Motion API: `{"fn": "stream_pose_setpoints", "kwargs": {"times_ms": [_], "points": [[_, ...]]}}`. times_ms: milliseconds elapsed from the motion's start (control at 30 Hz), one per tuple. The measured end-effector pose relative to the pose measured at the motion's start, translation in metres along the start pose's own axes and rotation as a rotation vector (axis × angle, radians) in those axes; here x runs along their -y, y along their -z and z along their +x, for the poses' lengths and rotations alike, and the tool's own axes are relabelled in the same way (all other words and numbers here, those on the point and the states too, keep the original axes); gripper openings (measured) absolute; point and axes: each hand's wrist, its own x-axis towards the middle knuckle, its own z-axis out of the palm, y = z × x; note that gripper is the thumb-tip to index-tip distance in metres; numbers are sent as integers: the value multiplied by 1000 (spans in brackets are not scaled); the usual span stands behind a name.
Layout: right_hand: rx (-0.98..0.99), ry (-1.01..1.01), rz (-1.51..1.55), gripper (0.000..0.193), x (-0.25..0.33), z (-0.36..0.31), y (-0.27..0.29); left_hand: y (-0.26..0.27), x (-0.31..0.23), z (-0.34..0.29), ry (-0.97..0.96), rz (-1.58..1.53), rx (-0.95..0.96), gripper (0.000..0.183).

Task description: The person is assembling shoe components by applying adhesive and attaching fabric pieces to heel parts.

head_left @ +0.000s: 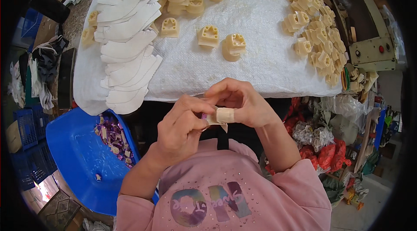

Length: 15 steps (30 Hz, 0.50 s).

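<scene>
The person holds a small cream-coloured piece (216,119) with both hands, just in front of the near edge of the surface (260,26), above the pink shirt (226,187). The left hand (184,126) is closed on the left side of the piece, with the fingers curled and the thumb pressing on it. The right hand (241,103) is closed on the right side; one of its fingers wears a beige bandage (225,115) that touches the piece. The two hands touch each other around the piece, so most of it is hidden.

The surface is covered with a white woven cloth. On its left part lies a long row of white flat cut shapes (128,44), overlapping one another. Near the middle of the surface stand several cream moulded blocks (208,35), and many more of them (315,26) are heaped on its right part. To the left of the surface and lower, a blue plastic tub (78,152) contains purple and cream scraps (114,137). To the right of the surface, below its edge, there are red and white bundles (321,144).
</scene>
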Motion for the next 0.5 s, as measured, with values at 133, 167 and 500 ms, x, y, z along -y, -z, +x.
{"fn": "stream_pose_setpoints", "kwargs": {"times_ms": [133,167,500], "points": [[-80,-39,-160,34,0,2,-2,0,0,0,-6,107,5,23],[-112,-89,-198,33,1,3,-3,0,1,-1,46,90,-6,23],[-171,387,-423,25,-14,5,-5,-9,-5,0,495,-435,-325,14]]}}
